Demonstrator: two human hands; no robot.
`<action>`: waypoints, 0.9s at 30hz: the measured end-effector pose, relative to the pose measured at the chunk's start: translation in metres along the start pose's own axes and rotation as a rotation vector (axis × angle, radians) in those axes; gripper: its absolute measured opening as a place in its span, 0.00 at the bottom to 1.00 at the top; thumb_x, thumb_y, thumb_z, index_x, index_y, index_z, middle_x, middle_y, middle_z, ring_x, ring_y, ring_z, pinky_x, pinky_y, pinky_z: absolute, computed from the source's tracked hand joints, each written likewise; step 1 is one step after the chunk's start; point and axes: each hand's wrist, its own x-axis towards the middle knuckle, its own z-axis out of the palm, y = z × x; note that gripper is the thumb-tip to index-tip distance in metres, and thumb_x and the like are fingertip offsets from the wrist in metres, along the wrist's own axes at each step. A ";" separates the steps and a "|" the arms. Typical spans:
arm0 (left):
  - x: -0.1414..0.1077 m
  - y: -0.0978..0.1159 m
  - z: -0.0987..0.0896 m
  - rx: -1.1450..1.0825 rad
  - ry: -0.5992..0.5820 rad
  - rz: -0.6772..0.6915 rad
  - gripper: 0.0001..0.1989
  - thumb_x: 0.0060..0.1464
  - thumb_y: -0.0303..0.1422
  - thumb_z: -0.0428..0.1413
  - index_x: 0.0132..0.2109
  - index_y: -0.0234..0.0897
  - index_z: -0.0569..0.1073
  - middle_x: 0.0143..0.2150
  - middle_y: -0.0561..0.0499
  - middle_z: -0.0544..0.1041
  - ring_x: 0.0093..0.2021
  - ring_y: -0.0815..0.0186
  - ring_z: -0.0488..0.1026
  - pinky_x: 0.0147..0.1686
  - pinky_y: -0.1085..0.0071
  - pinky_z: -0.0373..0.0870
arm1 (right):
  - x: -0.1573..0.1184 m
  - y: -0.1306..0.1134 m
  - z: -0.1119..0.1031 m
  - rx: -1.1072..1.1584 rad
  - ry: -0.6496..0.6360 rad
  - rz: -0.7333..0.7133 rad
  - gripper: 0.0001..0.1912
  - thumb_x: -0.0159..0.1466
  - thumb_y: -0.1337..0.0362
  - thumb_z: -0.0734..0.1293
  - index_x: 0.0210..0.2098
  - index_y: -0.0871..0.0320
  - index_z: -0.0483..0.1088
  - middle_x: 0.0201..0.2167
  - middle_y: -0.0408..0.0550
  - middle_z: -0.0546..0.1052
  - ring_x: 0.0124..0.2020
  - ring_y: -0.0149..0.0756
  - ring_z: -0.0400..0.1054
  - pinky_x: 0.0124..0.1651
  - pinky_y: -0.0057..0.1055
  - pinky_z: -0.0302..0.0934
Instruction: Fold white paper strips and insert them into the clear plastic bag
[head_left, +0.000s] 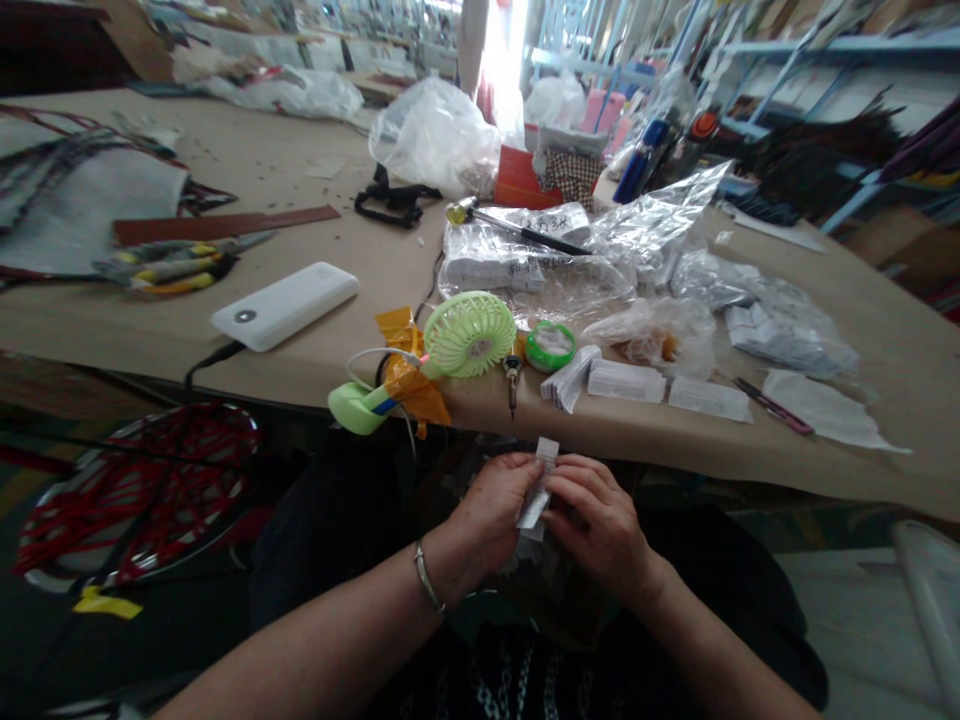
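Fingers (516,468) — both hands (491,510) — pinch a paper slip (541,482).

Slip (538,490): white. Table (255,160): plain tan. Near edge: fan (466,335), pale green; tape (411,388), amber; roll (550,347), bright green, white centre. Left side: power bank (285,305), white; strip (225,226), reddish brown. Far edge: cloth (574,175), brown-and-white check. Below left edge: cords (135,500), red.

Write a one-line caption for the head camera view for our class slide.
Left hand and right hand hold a white paper strip below the table edge, near a small green fan.
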 end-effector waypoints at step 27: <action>-0.014 0.009 -0.010 0.144 -0.278 -0.217 0.07 0.49 0.32 0.56 0.33 0.32 0.68 0.22 0.53 0.69 0.19 0.70 0.69 0.21 0.74 0.64 | 0.015 -0.003 0.002 0.240 0.020 0.423 0.18 0.60 0.63 0.63 0.50 0.55 0.65 0.45 0.50 0.70 0.47 0.39 0.65 0.51 0.37 0.60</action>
